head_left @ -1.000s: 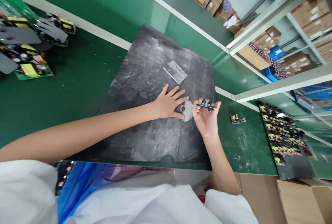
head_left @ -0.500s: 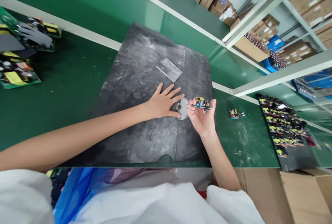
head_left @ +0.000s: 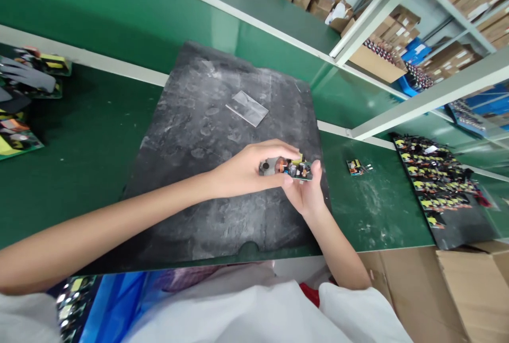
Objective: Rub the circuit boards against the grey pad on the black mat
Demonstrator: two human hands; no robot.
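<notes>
A small circuit board (head_left: 300, 170) with coloured components is held just above the right side of the black mat (head_left: 191, 141). My right hand (head_left: 306, 194) grips it from below, thumb at its right end. My left hand (head_left: 254, 168) has closed on the board's left part, fingertips over the far edge and thumb along the near edge. Between the left thumb and fingers shows part of a grey round disc (head_left: 271, 170) with a dark hole. Farther back on the mat lies a flat clear rectangular piece (head_left: 250, 108).
To the right, a single circuit board (head_left: 355, 167) lies on the green bench (head_left: 369, 226). Beyond it is a dark tray (head_left: 457, 231) with rows of boards. More boards (head_left: 16, 139) are piled at the far left. A white metal frame (head_left: 397, 120) stands at the back right.
My left hand has left its spread position on the mat and closed on the circuit board. The board and right hand are slightly lower and to the left. The view has shifted.
</notes>
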